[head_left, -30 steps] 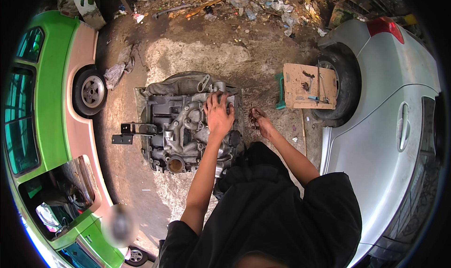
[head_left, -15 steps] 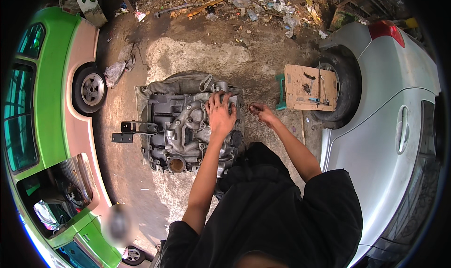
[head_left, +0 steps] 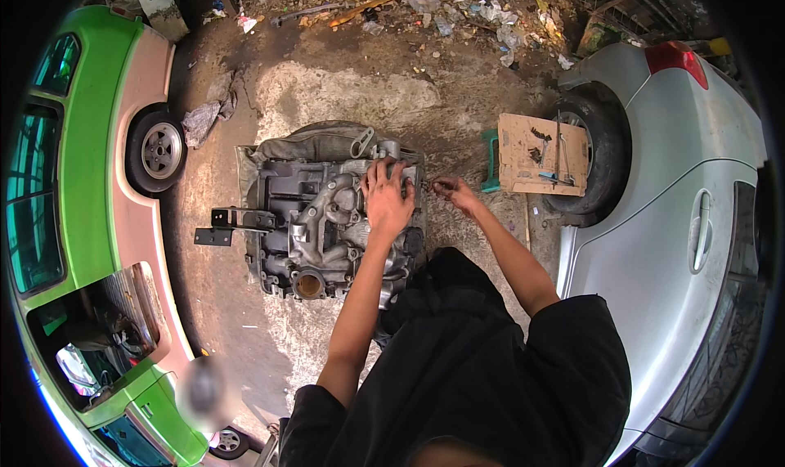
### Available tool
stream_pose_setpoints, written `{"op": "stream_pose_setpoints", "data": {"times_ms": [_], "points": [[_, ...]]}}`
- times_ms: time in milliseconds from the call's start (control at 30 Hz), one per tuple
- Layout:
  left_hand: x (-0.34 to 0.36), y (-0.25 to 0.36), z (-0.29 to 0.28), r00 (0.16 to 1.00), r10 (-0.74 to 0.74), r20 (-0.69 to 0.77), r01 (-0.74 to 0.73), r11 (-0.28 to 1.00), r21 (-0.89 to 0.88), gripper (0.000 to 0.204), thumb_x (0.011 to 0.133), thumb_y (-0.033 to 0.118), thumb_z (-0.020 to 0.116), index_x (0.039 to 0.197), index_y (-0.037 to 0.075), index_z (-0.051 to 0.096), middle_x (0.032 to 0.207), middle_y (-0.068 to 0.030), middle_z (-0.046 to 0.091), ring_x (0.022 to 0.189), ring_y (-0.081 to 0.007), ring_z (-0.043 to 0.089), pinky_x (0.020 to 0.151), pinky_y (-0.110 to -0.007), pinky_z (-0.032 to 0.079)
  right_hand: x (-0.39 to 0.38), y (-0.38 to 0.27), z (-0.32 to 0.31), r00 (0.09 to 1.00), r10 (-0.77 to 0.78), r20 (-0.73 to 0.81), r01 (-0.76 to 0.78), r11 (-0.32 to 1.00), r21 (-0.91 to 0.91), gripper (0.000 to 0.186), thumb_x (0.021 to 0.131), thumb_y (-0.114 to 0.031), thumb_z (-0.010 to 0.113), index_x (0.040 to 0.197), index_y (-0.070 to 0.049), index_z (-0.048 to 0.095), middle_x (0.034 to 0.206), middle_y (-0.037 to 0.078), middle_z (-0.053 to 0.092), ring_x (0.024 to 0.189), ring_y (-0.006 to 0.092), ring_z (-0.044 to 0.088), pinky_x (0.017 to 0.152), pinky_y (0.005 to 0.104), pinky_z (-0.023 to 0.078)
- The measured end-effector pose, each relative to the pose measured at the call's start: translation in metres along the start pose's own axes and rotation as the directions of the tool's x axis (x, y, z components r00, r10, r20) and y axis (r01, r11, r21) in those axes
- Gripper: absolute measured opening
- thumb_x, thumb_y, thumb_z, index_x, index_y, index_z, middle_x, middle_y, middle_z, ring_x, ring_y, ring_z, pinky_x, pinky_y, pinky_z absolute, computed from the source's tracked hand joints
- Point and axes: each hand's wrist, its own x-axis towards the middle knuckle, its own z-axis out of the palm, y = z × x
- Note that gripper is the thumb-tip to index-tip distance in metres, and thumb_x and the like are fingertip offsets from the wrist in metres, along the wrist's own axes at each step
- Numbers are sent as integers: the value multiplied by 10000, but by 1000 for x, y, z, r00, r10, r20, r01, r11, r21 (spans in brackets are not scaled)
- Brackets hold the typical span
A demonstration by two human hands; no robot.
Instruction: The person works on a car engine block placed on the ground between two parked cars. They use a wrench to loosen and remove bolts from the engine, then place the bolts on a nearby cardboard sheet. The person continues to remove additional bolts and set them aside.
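Note:
A grey metal engine (head_left: 282, 185) lies on the ground in front of me, with a curved pipe manifold (head_left: 334, 201) across its top and a round brown-lined opening (head_left: 308, 285) at its near side. My left hand (head_left: 388, 195) rests on the engine's upper right part, fingers spread and pressed on the metal. Just off the engine's right side is my right hand (head_left: 455, 192), its thumb and fingertips pinched together. Whatever they may hold is too small to make out. A black bracket (head_left: 237, 223) sticks out from the engine's left side.
A green and pink van (head_left: 123, 140) stands to the left, a silver car (head_left: 662, 181) to the right. Tools lie on a cardboard-topped stool (head_left: 523, 152) by the car's wheel. Cloth (head_left: 302, 144) bunches behind the engine. Litter (head_left: 491, 17) covers the far ground. A blurred patch (head_left: 204, 392) shows lower left.
My right hand has shifted very slightly toward the engine, still pinched. My left hand keeps its place on the metal. The whole view has tilted a little.

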Motion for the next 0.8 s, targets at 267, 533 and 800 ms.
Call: {"op": "stream_pose_setpoints", "data": {"times_ms": [267,533,800], "points": [[0,0,-1,1000,8,0,-8,1000,-23,368,878,188,618,1238,122,648,1311,-125,552,1333,-368,443,1108,-544,325,7,-11,-10,999,-52,-10,49,974,-220,351,976,-319,719,1153,-16,741,1073,87,748,1059,189,660,945,376,501],[0,0,0,1000,-1,-3,1,1000,-22,383,865,184,626,1240,112,648,1318,-125,559,1335,-371,444,1115,-546,321,15,-29,-21,994,-78,80,98,953,-286,296,944,-295,749,1117,-56,774,1100,107,760,1070,246,691,975,436,525],[2,0,-1,1000,-17,21,17,1000,-19,377,866,185,625,1236,112,649,1322,-124,556,1340,-367,440,1118,-542,321,17,-24,-15,999,-33,25,39,944,-328,378,937,-351,751,1126,-23,751,1081,86,742,1040,226,678,922,408,532]]}}
